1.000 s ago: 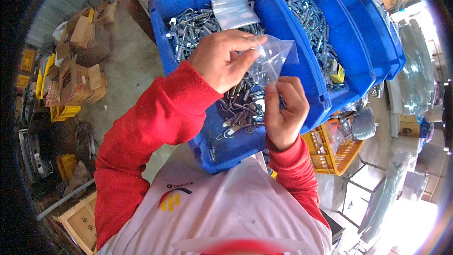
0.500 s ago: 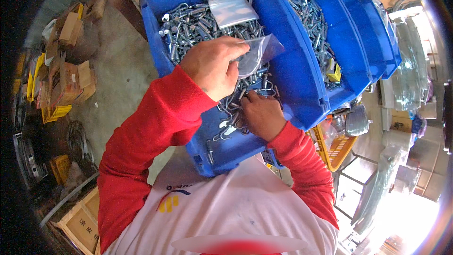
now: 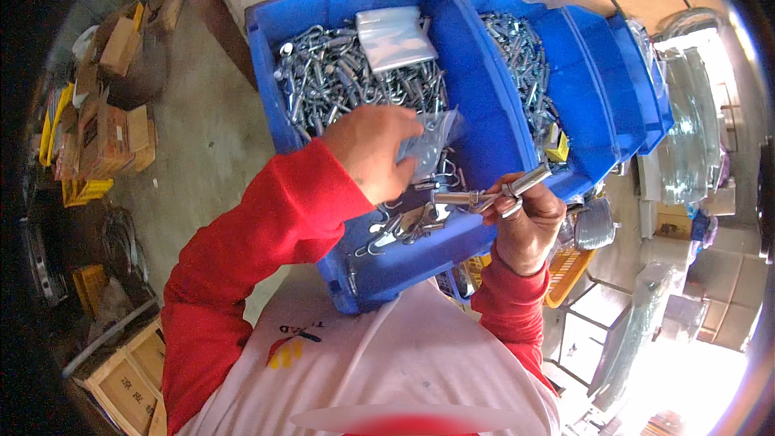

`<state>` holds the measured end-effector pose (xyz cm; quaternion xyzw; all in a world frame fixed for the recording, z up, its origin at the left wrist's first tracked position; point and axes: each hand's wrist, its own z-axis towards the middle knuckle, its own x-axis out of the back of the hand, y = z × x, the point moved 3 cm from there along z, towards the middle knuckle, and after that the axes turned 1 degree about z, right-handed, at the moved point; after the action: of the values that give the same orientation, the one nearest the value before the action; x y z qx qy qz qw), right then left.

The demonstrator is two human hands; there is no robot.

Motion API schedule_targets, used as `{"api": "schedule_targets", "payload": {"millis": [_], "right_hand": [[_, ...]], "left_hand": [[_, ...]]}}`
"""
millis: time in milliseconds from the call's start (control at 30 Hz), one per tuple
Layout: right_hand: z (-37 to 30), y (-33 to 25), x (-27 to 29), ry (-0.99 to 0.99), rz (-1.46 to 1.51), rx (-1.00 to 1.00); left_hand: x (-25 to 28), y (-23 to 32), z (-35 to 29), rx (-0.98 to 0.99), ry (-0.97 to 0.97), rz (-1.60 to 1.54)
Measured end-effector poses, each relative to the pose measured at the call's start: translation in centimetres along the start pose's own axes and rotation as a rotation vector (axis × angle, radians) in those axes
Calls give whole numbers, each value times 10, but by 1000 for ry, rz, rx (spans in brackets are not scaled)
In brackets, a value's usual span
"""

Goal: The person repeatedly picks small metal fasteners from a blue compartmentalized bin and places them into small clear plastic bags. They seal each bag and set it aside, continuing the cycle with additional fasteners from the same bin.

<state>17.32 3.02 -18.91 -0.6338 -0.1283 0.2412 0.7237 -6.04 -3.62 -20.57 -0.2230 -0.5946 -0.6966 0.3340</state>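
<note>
Bolts [image 3: 533,180], at least 2, stick out from the right hand [image 3: 526,226], its grip clamped around them, raised over the right side of the blue bin [image 3: 412,268]. The left hand [image 3: 378,152] reaches over the bin, elbow bent, back upward, its grip pinched on a clear bag [image 3: 431,142] above loose hardware [image 3: 323,85]

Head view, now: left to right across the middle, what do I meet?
Cardboard boxes → left hand → clear plastic bag → right hand, holding metal hook bolts → grey roll.
</note>
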Motion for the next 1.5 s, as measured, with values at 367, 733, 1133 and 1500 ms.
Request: {"api": "schedule_targets", "payload": {"millis": [367, 733, 1133, 1500], "right_hand": [[27, -7, -19, -184, -460, 370], [38, -8, -24, -612, -749, 777], [47, -15, -11, -795, -1227, 781], [46, -50, -2, -746, -1249, 724]], "left_hand": [[-4, 32, 3, 124, -233, 124], [-16, 49, -1, 79, -199, 249], [-22, 66, 9, 152, -445, 235], [-6, 88, 6, 106, -376, 297]]}}
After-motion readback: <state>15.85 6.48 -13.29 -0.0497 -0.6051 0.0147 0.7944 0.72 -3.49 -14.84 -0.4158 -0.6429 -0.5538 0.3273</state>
